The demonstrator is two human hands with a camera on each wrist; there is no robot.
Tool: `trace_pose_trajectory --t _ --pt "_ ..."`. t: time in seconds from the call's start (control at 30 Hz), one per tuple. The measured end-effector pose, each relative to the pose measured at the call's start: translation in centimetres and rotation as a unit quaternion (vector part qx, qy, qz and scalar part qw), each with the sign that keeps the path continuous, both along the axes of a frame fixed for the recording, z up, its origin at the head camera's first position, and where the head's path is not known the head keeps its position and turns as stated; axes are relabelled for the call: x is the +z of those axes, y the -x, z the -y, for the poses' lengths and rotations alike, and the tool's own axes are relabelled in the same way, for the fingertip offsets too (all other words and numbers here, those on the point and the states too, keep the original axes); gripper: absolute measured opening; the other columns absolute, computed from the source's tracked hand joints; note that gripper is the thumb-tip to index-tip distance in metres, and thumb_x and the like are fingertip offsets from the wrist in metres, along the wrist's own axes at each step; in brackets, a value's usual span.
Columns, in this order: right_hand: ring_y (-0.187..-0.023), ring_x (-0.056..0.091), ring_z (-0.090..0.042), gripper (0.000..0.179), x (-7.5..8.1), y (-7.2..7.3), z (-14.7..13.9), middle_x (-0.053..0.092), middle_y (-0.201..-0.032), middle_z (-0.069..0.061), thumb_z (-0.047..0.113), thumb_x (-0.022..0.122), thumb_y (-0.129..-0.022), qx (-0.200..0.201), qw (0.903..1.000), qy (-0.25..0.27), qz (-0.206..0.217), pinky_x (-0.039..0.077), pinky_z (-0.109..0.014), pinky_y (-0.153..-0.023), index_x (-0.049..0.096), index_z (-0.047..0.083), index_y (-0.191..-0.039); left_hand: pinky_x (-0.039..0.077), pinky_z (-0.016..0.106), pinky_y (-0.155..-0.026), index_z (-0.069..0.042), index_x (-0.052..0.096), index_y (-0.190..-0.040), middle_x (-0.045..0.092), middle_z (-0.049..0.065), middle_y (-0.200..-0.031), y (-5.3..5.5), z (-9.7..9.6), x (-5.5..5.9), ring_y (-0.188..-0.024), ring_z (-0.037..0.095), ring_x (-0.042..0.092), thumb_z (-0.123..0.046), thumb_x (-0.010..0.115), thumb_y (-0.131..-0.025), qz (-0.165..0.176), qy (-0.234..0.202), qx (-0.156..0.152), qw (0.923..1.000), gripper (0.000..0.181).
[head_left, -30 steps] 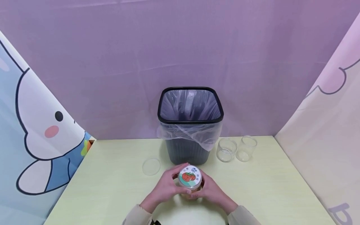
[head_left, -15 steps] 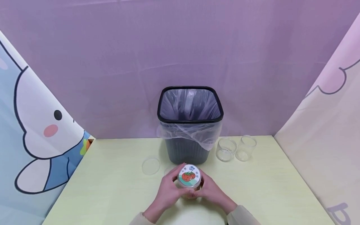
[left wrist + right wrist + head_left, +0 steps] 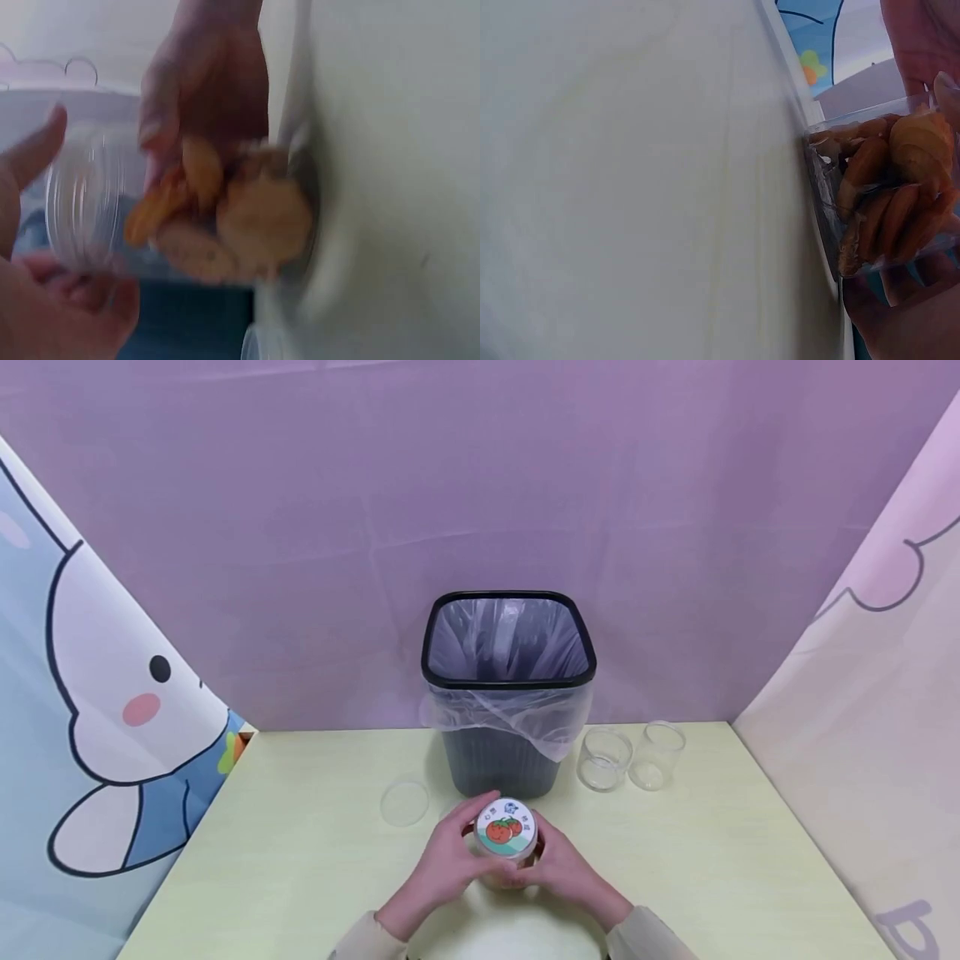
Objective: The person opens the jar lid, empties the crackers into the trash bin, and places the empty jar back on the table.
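Observation:
A see-through jar [image 3: 885, 195] stands upright on the table in front of the bin, held between both hands. Brown-orange pieces of food [image 3: 262, 217] that look like dried slices or biscuits fill its lower part. On top is a round lid [image 3: 507, 827] printed with two orange-red fruits and green leaves. My left hand [image 3: 444, 864] curls round the jar near its lid, thumb in front and fingers behind. My right hand [image 3: 564, 868] grips the jar's side lower down, its thumb close to the left thumb at the front.
A dark bin [image 3: 495, 756] with a black rim and a clear liner stands behind the hands. To its right are two transparent jars [image 3: 603, 760]. A clear round disc [image 3: 404, 803] lies left of the bin on the pale table [image 3: 300, 827]. Cloth walls enclose the back and sides.
The printed lid has turned slightly counterclockwise since one second ago, and hardly at all in the last half second. Both hands stay round the jar in nearly the same place.

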State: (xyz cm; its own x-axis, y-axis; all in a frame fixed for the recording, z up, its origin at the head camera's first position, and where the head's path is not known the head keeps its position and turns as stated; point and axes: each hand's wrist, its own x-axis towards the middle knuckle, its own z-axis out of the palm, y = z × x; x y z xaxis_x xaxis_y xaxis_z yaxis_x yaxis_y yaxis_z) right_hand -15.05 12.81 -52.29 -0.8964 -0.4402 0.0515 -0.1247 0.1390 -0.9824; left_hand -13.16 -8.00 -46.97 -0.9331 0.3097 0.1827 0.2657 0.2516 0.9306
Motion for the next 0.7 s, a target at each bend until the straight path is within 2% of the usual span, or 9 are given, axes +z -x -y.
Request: trace_pose_trajectory --t 0.1,0.17,0.3,0.4,0.47,0.53,0.6,0.7 --pt "-0.121 0.052 -0.023 0.082 0.1 -0.1 0.1 0.059 -0.130 -0.004 0.010 0.090 -0.068 0.003 1.0000 0.008 0.004 0.038 -0.033 -0.103 0.050 0.012 -0.140 0.039 0.043 -0.108 -0.013 0.051 -0.146 0.052 -0.001 -0.143 1.2 0.8 0.1 -0.130 0.020 0.048 -0.021 0.093 -0.068 0.008 0.000 -0.057 0.9983 0.089" --pt "-0.121 0.053 -0.023 0.083 0.2 -0.1 0.2 0.060 -0.130 -0.004 0.009 0.090 -0.068 0.006 0.9999 0.012 0.003 0.039 -0.032 -0.102 0.050 0.012 -0.140 0.036 0.042 -0.110 -0.015 0.050 -0.147 0.051 -0.004 -0.145 2.2 1.4 0.0 -0.132 0.018 0.047 -0.019 0.092 -0.070 0.016 -0.006 -0.104 0.9945 0.088" --pt "-0.122 0.053 -0.023 0.083 0.3 -0.1 0.2 0.060 -0.130 -0.004 0.008 0.091 -0.068 0.010 0.9999 0.013 0.001 0.040 -0.029 -0.102 0.049 0.012 -0.141 0.032 0.040 -0.112 -0.016 0.046 -0.150 0.048 -0.004 -0.149 4.1 2.4 -0.3 -0.134 0.018 0.046 -0.015 0.090 -0.074 0.034 -0.017 -0.198 0.9794 0.088" --pt "-0.123 0.053 -0.022 0.084 0.3 -0.1 0.2 0.059 -0.131 -0.003 0.008 0.091 -0.069 0.012 0.9999 0.011 0.003 0.040 -0.028 -0.102 0.048 0.012 -0.142 0.031 0.038 -0.113 -0.015 0.044 -0.151 0.047 -0.001 -0.150 5.2 3.0 -0.6 -0.134 0.020 0.046 -0.014 0.089 -0.075 0.044 -0.025 -0.253 0.9661 0.088" --pt "-0.124 0.052 -0.022 0.085 0.3 0.0 0.2 0.059 -0.132 -0.003 0.009 0.091 -0.069 0.012 0.9999 0.009 0.005 0.039 -0.028 -0.103 0.047 0.013 -0.143 0.031 0.037 -0.113 -0.015 0.043 -0.151 0.048 0.001 -0.150 5.7 3.2 -0.8 -0.134 0.020 0.046 -0.012 0.088 -0.075 0.055 -0.033 -0.275 0.9593 0.089" --pt "-0.124 0.051 -0.023 0.086 0.3 -0.1 0.1 0.058 -0.133 -0.003 0.008 0.091 -0.069 0.011 0.9999 0.008 0.007 0.038 -0.029 -0.104 0.047 0.013 -0.143 0.032 0.036 -0.113 -0.015 0.044 -0.151 0.049 0.002 -0.149 5.9 3.3 -0.9 -0.133 0.020 0.047 -0.010 0.087 -0.075 0.066 -0.035 -0.284 0.9560 0.088" --pt "-0.125 0.051 -0.023 0.087 0.3 -0.1 0.1 0.058 -0.133 -0.004 0.009 0.091 -0.069 0.009 0.9999 0.005 0.010 0.037 -0.030 -0.104 0.046 0.013 -0.144 0.033 0.037 -0.112 -0.016 0.044 -0.151 0.051 0.002 -0.147 6.0 3.2 -1.0 -0.132 0.020 0.049 -0.008 0.087 -0.075 0.073 -0.037 -0.283 0.9556 0.087" --pt "-0.125 0.051 -0.023 0.088 0.3 -0.1 0.0 0.058 -0.134 -0.004 0.010 0.091 -0.069 0.007 0.9999 0.002 0.010 0.036 -0.032 -0.105 0.046 0.013 -0.144 0.034 0.038 -0.111 -0.017 0.046 -0.150 0.053 0.001 -0.145 5.9 3.2 -1.1 -0.130 0.021 0.051 -0.005 0.087 -0.074 0.074 -0.035 -0.271 0.9592 0.087"
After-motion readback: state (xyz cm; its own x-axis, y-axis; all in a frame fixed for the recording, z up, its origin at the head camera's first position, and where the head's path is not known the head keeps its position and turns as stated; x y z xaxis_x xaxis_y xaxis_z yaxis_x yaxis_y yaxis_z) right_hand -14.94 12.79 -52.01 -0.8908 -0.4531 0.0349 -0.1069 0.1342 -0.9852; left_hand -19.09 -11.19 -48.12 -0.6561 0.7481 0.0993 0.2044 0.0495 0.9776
